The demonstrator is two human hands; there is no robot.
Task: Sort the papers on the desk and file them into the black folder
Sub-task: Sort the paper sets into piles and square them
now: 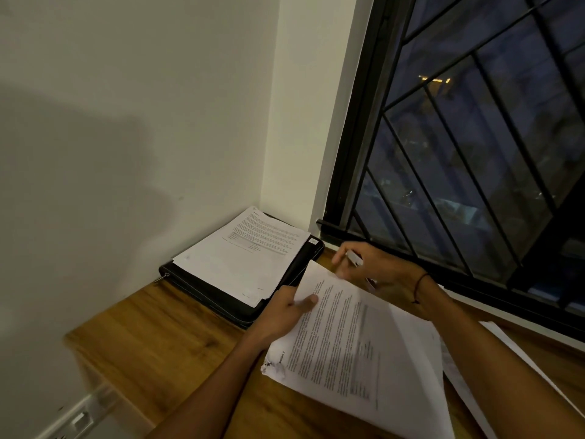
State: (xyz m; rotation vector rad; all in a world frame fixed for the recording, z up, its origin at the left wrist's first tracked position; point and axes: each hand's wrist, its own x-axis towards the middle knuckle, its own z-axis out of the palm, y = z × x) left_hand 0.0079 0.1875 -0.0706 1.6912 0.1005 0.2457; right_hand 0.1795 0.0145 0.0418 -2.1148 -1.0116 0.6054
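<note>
1. Socket plate (83, 419) sat low on the white wall, at the far left beneath the desk edge.
2. Wooden desk (164, 337) ran from the wall corner toward the window.
3. Black folder (221, 299) lay flat in the desk's far corner, against the wall, with its zip pull at the left end.
4. Filed papers (250, 255), a loose printed stack, rested on top of the black folder, edges slightly fanned.
5. Left hand (286, 308) gripped the near-left edge of the held stack (357, 340): thumb pressed on the printed top page, fingers curled beneath.
6. Held stack was tilted above the desk, just right of the folder, its lower-left corner crumpled.
7. Right hand (373, 264) hovered past the stack's far edge, fingers curled round a pale pen (354, 258); whether it also touched the paper could not be determined.
8. Dark wrist band (421, 286) circled the right wrist.
9. Loose sheets (512, 343) lay on the desk under the right forearm.
10. Barred window (474, 137) filled the right side, dark outside.
</note>
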